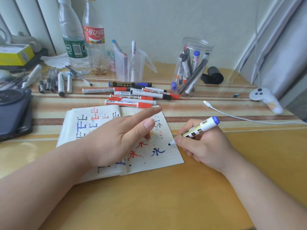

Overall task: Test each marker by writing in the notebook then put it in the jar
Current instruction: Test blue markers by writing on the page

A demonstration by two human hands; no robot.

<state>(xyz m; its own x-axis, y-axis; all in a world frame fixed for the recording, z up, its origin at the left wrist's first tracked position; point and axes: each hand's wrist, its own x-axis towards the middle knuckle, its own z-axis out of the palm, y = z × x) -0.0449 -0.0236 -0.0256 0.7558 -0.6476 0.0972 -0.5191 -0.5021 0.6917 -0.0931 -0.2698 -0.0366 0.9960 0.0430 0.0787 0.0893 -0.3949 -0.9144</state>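
Observation:
An open notebook [167, 157] lies in front of me, its pages covered with red, blue and black marks. My left hand [116, 138] rests flat on it, fingers spread and holding nothing. My right hand [204, 146] grips an uncapped blue marker [199, 129], its tip just off the right page's edge and its cap on the back end. Beyond the notebook lies a pile of several capped markers [132, 95]. The clear plastic jar [193, 67] stands at the back right with several markers inside.
Two plastic bottles [83, 40] and a clear measuring cup [129, 63] holding pens stand at the back. More pens [54, 80] and a dark device [13, 112] lie at left. A white cable [232, 113], white controller [264, 98] and dark roll [214, 75] sit at right.

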